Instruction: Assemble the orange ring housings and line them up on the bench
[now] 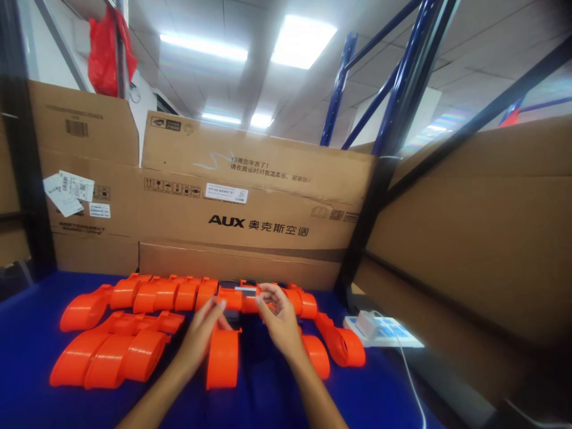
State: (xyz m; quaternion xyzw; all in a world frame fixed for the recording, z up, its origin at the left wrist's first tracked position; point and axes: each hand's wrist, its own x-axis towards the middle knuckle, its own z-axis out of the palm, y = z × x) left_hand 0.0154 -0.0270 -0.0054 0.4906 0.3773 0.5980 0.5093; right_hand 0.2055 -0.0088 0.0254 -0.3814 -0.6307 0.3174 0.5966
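Note:
My left hand (206, 330) is closed at the top of an orange looped band (222, 358), whose loop hangs toward me. A dark piece (232, 317) shows by the left fingertips at the band's upper end. My right hand (279, 319) is closed in a pinch at the end of a thin whitish strip (245, 289), which lies level between the two hands. Behind the hands runs a row of orange bands (186, 293), partly hidden by the fingers. More orange bands (105, 358) lie to the left, and another band (316, 356) sits beside my right forearm.
A blue cloth (179, 411) covers the table. Cardboard panels (250, 244) stand along the back and right. A blue rack post (379, 155) rises at the right. Near it lie a white power strip (402, 336), a plugged-in adapter (367, 325) and a cable (411, 381).

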